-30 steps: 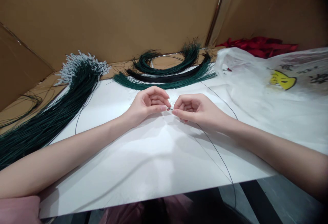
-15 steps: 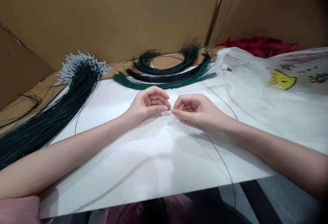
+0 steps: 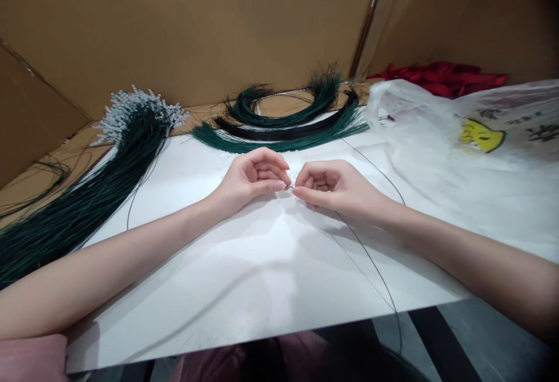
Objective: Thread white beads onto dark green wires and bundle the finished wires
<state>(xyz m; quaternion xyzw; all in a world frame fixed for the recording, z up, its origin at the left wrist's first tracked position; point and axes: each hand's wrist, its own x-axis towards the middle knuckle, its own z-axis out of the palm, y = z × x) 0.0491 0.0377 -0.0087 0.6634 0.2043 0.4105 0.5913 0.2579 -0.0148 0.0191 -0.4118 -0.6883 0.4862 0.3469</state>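
Over the white sheet (image 3: 244, 289), my left hand (image 3: 257, 178) and my right hand (image 3: 332, 187) face each other with a small gap between the fingertips. Both pinch a thin dark wire (image 3: 375, 265); a short piece of it bridges the gap. From beneath my right hand the wire curves down past the sheet's front edge. Its end between the fingers is too small to make out. Behind the hands lie curved bundles of dark green and black wires (image 3: 283, 143).
A thick bundle of green wires (image 3: 100, 178) with white beaded tips (image 3: 131, 108) lies at the left. On the right are a translucent plastic bag (image 3: 419, 137) with yellow print and red ribbon (image 3: 445, 79). Cardboard walls (image 3: 218, 27) stand behind.
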